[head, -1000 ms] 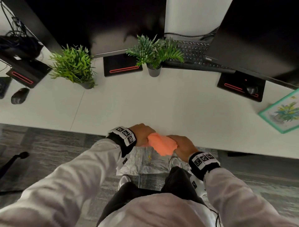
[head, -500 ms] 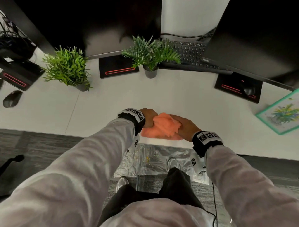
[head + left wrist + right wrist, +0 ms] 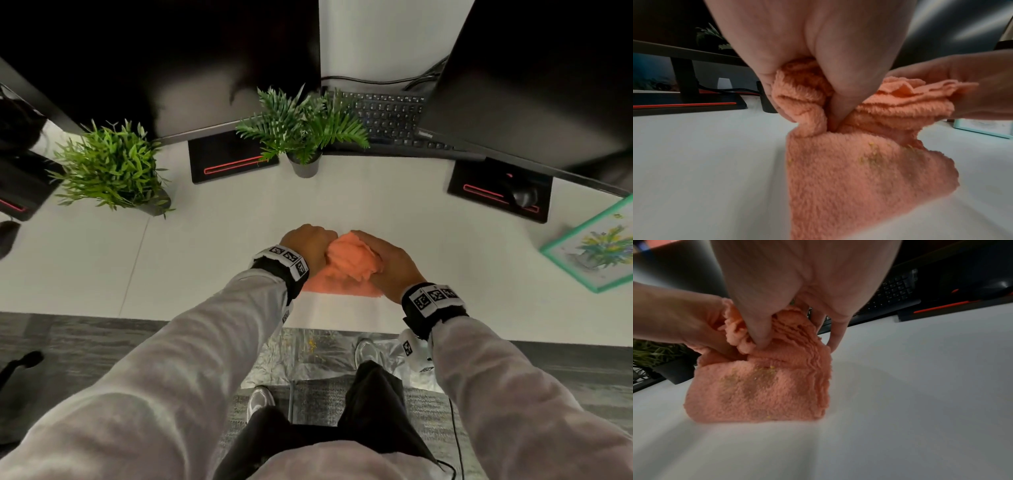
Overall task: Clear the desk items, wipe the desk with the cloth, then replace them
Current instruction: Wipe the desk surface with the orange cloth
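The left hand [image 3: 310, 247] and right hand [image 3: 383, 263] are hiding the top of the cloth [image 3: 346, 267]; the fingers are tucking out of sight in its folds. The monitors [image 3: 191, 61] are running off the head view's top edge and covering part of the keyboard [image 3: 387, 116]. The picture [image 3: 596, 245] is being cut off at the right.

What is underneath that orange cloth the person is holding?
Only the white desk shows beneath the orange cloth, whose lower fold rests on it. Both the left hand and right hand grip its bunched top. The covered patch cannot be seen.
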